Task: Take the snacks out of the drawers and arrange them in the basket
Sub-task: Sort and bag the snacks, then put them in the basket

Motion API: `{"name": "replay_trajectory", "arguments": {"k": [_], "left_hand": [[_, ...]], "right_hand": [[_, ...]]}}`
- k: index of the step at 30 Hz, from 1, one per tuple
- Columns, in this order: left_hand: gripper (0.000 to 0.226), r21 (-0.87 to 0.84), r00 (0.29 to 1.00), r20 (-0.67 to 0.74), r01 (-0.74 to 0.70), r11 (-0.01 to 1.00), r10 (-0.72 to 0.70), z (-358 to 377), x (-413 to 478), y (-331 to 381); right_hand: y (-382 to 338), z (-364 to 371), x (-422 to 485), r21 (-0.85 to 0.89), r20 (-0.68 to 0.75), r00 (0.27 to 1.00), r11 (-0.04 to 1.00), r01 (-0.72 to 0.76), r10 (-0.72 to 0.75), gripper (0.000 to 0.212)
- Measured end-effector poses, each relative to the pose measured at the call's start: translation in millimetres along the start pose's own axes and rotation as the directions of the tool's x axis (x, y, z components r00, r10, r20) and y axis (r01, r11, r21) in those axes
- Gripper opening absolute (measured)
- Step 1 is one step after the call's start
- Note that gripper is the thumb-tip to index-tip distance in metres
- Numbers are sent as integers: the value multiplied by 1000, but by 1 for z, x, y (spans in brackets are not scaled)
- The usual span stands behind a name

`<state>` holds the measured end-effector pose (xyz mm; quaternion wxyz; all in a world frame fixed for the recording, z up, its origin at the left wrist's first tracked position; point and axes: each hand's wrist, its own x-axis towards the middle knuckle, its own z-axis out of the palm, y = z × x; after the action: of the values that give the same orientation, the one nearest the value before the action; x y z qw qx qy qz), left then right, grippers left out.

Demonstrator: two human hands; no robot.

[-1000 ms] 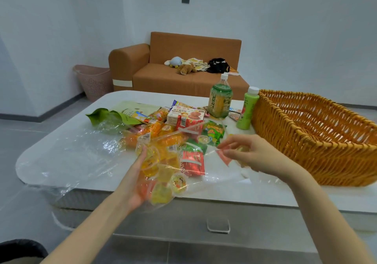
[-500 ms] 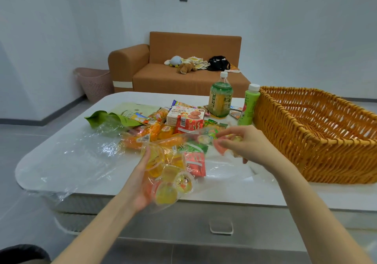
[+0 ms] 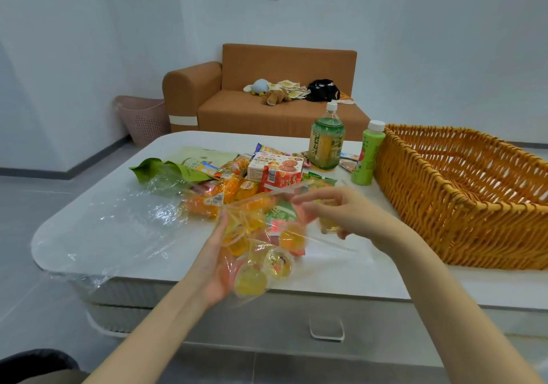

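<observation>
Presently the task is at an early stage. The snacks (image 3: pixel 237 188) lie in a heap at the centre of the bench (image 3: pixel 341 277), so the removal step appears largely done. The one drawer (image 3: pixel 326 329) in view, in the bench front at 6 o'clock of the heap, is closed. Whether anything is left inside cannot be told.

The basket (image 3: pixel 444 205) stands on the bench at 3 o'clock of the heap. No item shows in the visible part of its interior; the near wall hides the floor closest to the person. The arranging step is therefore judged not yet begun.

Hand states:
- The left hand (image 3: pixel 216 268) grips a clear bag (image 3: pixel 261 259) of jelly cups from below at 6 o'clock of the heap, at the bench's near edge, thumb against the bag's side.
- The right hand (image 3: pixel 341 211) has its fingers curled round a single cup (image 3: pixel 329 223) at the bag's mouth, between heap and basket. Whether the cup is clear of the film cannot be told.

Two bottles (image 3: pixel 326 143) stand upright at 1 o'clock of the heap, just beside the basket. A cookie box (image 3: pixel 275 167) sits at 12 o'clock.

Remaining work, as judged: transfer of the cups, the packets, the box and the bottles into the basket.
</observation>
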<state>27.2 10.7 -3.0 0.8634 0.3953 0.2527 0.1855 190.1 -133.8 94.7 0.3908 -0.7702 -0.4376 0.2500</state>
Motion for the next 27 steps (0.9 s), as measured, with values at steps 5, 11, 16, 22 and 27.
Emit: {"name": "replay_trajectory", "arguments": {"k": [5, 11, 16, 22, 27], "left_hand": [[64, 16, 1000, 3, 2, 1000, -2, -3, 1, 1], [72, -64, 998, 34, 63, 996, -61, -1, 0, -7], [67, -134, 1000, 6, 10, 991, -9, -1, 0, -5], [69, -177, 996, -41, -90, 980, 84, -1, -2, 5], [61, -247, 985, -37, -172, 954, 168, 0, -1, 11]], "right_hand": [[7, 7, 6, 79, -140, 985, 990, 113, -101, 16], [-1, 20, 2, 282, 295, 951, 959, 3, -90, 38], [-5, 17, 5, 85, 108, 971, 975, 206, -214, 33], [-5, 11, 3, -195, -431, 742, 856, 479, -514, 20], [5, 22, -2, -372, -756, 418, 856, 358, -503, 21]]}}
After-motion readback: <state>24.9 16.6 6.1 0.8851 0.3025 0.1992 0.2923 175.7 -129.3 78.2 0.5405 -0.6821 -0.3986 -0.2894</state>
